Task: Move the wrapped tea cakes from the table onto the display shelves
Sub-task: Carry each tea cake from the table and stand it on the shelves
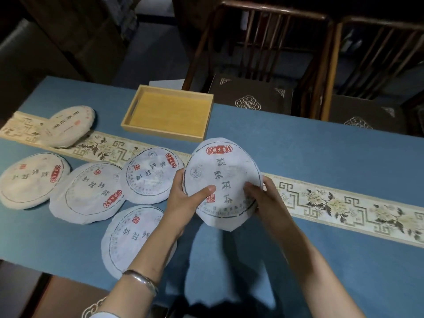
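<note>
A round tea cake in white paper (pixel 226 177), printed with grey characters and a red label, is lifted above the blue table (pixel 321 143) and tilted toward me. My left hand (pixel 183 200) grips its left edge with the thumb on its face. My right hand (pixel 259 198) holds its lower right edge. Several more wrapped cakes lie flat on the table to the left: one beside my left hand (pixel 150 175), one under my left forearm (pixel 128 239), one further left (pixel 89 191), one at the left edge (pixel 32 177) and one at the back left (pixel 71 126). No shelves are in view.
An empty shallow wooden tray (pixel 168 112) sits at the table's far edge. A patterned cream runner (pixel 344 203) crosses the table lengthwise. Two dark wooden chairs (pixel 259 72) (pixel 371 88) with cushions stand behind the table. A silver bangle (pixel 142 280) is on my left wrist.
</note>
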Motion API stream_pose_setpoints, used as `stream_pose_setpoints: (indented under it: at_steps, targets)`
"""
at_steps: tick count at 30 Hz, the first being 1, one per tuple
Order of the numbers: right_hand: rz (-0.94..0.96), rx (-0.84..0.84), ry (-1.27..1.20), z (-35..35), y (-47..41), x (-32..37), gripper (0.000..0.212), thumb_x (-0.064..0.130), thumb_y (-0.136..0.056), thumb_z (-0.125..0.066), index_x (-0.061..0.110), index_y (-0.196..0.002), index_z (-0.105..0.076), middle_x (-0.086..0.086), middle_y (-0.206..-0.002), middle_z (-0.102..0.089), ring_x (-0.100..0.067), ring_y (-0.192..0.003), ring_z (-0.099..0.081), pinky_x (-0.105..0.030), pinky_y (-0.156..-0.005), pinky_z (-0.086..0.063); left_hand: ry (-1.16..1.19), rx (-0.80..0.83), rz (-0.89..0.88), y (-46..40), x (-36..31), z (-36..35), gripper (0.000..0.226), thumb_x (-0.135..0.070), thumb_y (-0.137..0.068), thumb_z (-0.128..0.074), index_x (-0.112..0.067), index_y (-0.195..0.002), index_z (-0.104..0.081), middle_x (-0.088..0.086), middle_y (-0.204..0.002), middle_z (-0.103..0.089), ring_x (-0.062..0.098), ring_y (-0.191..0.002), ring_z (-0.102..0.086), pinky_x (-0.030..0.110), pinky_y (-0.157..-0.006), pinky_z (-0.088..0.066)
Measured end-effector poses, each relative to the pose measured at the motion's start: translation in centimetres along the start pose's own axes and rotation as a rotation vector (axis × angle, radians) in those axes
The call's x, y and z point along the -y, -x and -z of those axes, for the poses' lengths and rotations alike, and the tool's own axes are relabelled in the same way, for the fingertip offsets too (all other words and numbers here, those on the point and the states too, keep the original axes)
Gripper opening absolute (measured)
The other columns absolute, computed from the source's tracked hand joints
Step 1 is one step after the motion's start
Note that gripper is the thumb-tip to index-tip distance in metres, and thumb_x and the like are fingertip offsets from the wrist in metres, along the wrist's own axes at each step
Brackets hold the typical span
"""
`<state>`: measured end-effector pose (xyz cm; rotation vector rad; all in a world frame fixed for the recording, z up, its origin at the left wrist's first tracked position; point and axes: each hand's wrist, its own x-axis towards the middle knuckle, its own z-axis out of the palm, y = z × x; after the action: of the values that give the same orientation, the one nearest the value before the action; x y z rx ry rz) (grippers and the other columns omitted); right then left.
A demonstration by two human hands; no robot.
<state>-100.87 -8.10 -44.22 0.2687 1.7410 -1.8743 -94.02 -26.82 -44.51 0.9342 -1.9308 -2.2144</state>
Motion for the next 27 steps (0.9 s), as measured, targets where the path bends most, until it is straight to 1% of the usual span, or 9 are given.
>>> stream_pose_setpoints:
  at_steps: [2,4,6,9,13,19,22,24,27]
  targets:
    - [0.004,-0.081,0.002,-0.2,1.2,0.3,0.026,0.032,-0.089,-0.062,0.014,-0.109,-0.058,-0.004,-0.097,-0.067,-0.025,-0.094,-0.062,-0.043,-0.08,-0.052,-0.01,-0.035,-0.046,0.8,-0.5,-0.1,0.065,-0.04,-0.051,-0.089,-0.046,-0.108,-0.057,-0.016,-0.108,-0.071,0.006,-0.103,-0.067,0.025,-0.08,-0.058]
    - [0.0,-0.086,-0.036,-0.8,2.8,0.8,0.044,0.031,-0.088,-0.065,0.012,-0.126,-0.054,-0.01,-0.114,-0.068,-0.03,-0.107,-0.064,-0.053,-0.095,-0.052,0.001,-0.048,-0.067,1.6,-1.0,-0.4,0.072,-0.039,-0.052,-0.089,-0.037,-0.116,-0.055,-0.01,-0.112,-0.071,0.011,-0.105,-0.067,0.037,-0.087,-0.058]
    - [-0.008,-0.061,-0.059,-1.6,4.5,1.1,0.057,0.036,-0.08,-0.067,0.017,-0.132,-0.052,-0.009,-0.124,-0.066,-0.029,-0.116,-0.063,-0.057,-0.098,-0.051,0.023,-0.046,-0.084,2.4,-1.6,-0.7,0.074,-0.037,-0.052,-0.089,-0.035,-0.118,-0.055,-0.008,-0.113,-0.071,0.012,-0.105,-0.068,0.042,-0.09,-0.058]
    - [0.025,-0.153,-0.089,-2.3,6.6,1.0,0.048,0.034,-0.082,-0.071,0.031,-0.126,-0.05,0.0,-0.124,-0.065,-0.019,-0.112,-0.063,-0.048,-0.093,-0.056,0.047,-0.047,-0.097,3.6,-2.2,-1.3,0.073,-0.036,-0.052,-0.089,-0.038,-0.117,-0.055,-0.01,-0.113,-0.071,0.011,-0.105,-0.068,0.043,-0.089,-0.058]
    - [0.091,-0.135,-0.197,-2.9,8.8,1.3,0.063,0.022,-0.087,-0.073,0.033,-0.139,-0.038,0.003,-0.131,-0.062,-0.019,-0.116,-0.063,-0.045,-0.083,-0.061,0.097,-0.047,-0.13,5.3,-2.9,-1.9,0.067,-0.036,-0.051,-0.088,-0.044,-0.11,-0.057,-0.016,-0.11,-0.071,0.006,-0.102,-0.068,0.032,-0.081,-0.058]
    - [0.219,-0.094,-0.409,-2.2,9.8,2.6,0.054,0.007,-0.082,-0.074,0.027,-0.128,-0.056,-0.003,-0.121,-0.071,-0.024,-0.108,-0.07,-0.036,-0.075,-0.06,0.164,0.143,-0.089,7.2,-4.8,-2.0,0.062,-0.03,-0.055,-0.086,-0.031,-0.113,-0.067,-0.001,-0.115,-0.074,0.02,-0.106,-0.07,0.037,-0.085,-0.058]
    - [0.267,-0.036,-0.475,-2.1,10.2,3.3,0.058,0.006,-0.077,-0.076,0.023,-0.129,-0.057,-0.006,-0.124,-0.07,-0.026,-0.112,-0.068,-0.038,-0.081,-0.06,0.148,0.277,-0.07,7.4,-6.2,-1.4,0.047,-0.021,-0.066,-0.082,-0.024,-0.112,-0.069,0.005,-0.113,-0.074,0.023,-0.102,-0.071,0.03,-0.078,-0.059]
    - [0.312,-0.023,-0.526,-2.1,10.4,3.7,0.058,0.005,-0.078,-0.071,0.017,-0.132,-0.055,-0.009,-0.127,-0.068,-0.027,-0.117,-0.065,-0.04,-0.087,-0.058,0.055,0.335,-0.011,7.4,-7.7,-0.8,0.033,-0.03,-0.071,-0.076,-0.023,-0.103,-0.072,0.007,-0.105,-0.076,0.022,-0.095,-0.073,0.028,-0.072,-0.06]
    - [0.357,-0.019,-0.576,-1.8,10.9,4.3,0.057,0.002,-0.08,-0.064,0.01,-0.136,-0.051,-0.012,-0.132,-0.064,-0.028,-0.123,-0.061,-0.042,-0.096,-0.054,-0.162,0.285,0.012,7.3,-10.4,0.0,0.056,-0.064,-0.07,-0.059,-0.025,-0.109,-0.065,0.003,-0.113,-0.073,0.015,-0.096,-0.07,0.031,-0.077,-0.057]
